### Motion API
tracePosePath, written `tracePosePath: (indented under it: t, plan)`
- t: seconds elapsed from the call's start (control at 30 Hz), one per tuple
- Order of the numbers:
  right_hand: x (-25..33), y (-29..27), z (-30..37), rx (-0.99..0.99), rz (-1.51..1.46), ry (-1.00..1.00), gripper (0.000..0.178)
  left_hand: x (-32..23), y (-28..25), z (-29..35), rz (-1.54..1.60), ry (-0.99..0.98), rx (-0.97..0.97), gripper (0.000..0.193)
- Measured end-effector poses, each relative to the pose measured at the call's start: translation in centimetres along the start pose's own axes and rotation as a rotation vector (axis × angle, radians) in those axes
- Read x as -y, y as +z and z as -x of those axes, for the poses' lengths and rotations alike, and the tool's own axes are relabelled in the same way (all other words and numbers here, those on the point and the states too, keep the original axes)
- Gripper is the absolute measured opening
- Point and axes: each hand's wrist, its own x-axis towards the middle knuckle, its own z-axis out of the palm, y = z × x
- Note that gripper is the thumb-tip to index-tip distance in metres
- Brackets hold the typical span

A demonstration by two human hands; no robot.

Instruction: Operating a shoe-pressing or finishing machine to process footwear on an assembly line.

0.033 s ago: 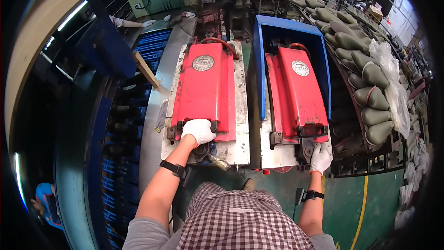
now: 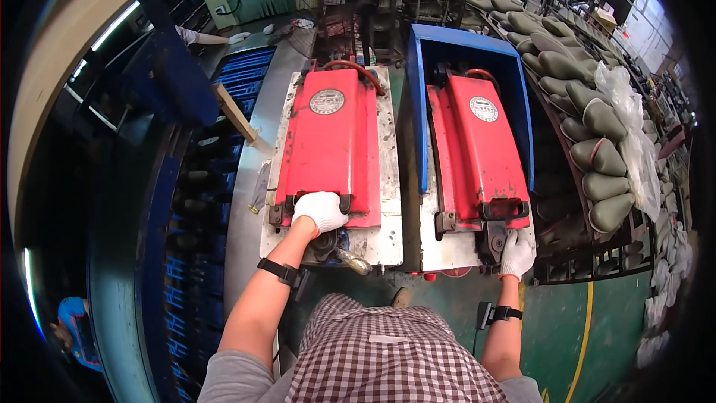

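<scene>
On two pale metal plates (image 2: 389, 149), two red covers are set side by side: the left red cover (image 2: 328, 142) and the right red cover (image 2: 483, 153). One round label (image 2: 327, 101) is stuck on each. By the left hand (image 2: 321, 211), in a white glove, the first black handle (image 2: 344, 204) is grasped at the near end of its cover. The right hand (image 2: 517, 254), also gloved, is placed at the near corner of the other plate, beside one black bracket (image 2: 495, 241); whether its fingers are clenched cannot be told. The second black handle (image 2: 504, 210) is seen just above it. Around the right red cover, one blue hood (image 2: 470, 39) is set. Two black wristbands (image 2: 278, 271) and one checked apron (image 2: 388, 351) are worn. To the right, green shoe-shaped pieces (image 2: 604, 160), too many to count, are piled beside one clear plastic sheet (image 2: 623, 123). At the far left, one blue shirt (image 2: 77, 328) is worn by another person.
</scene>
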Motion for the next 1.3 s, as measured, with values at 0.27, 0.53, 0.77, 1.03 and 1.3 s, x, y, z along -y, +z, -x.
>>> tracePosePath:
  t: [0.27,0.53,0.77,1.03,1.3]
  plan:
    - [0.3,-0.3,-0.2,0.049,-0.018,0.003,0.036,0.1,-1.0,0.2,0.038,-0.009,0.058,0.052]
    - [-1.0,1.0,-0.4,0.034,0.011,0.037,0.038,-0.1,-1.3,0.5,0.046,0.005,0.068,0.043]
    - [-0.8,0.9,-0.3,0.035,-0.008,0.044,0.038,-0.3,-1.7,0.7,0.048,0.002,0.094,0.043]
    - [-2.1,2.2,-0.6,-0.007,-0.009,0.021,0.037,0.3,-0.7,-0.2,0.043,0.004,0.077,0.049]
    - [-1.7,1.9,-0.4,-0.004,-0.006,0.01,0.037,0.4,-0.5,-0.3,0.037,0.0,0.08,0.05]
